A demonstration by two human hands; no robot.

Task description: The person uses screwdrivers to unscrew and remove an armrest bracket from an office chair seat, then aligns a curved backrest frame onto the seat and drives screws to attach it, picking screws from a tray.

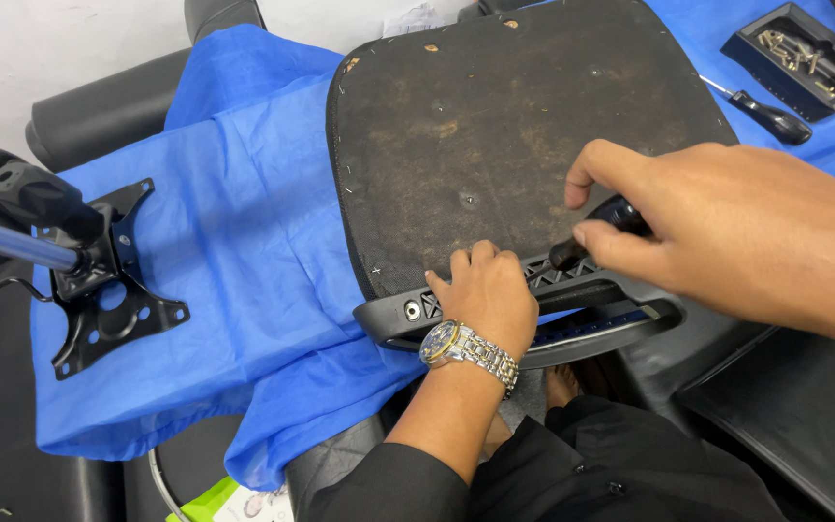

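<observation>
While bracing the black armrest (591,324) on the upturned seat's (495,126) near edge with curled left hand (485,295), apparently fastening it, screwdriver (596,230) clenched in right hand (717,222); next calls for a squarely seated tip.

We cannot see the screwdriver (599,228) tip, hidden beneath our right hand (727,227); the tray (809,60) is cut off.

Blue cloth (244,242); black seat base (495,126); silver wristwatch (466,350).
</observation>
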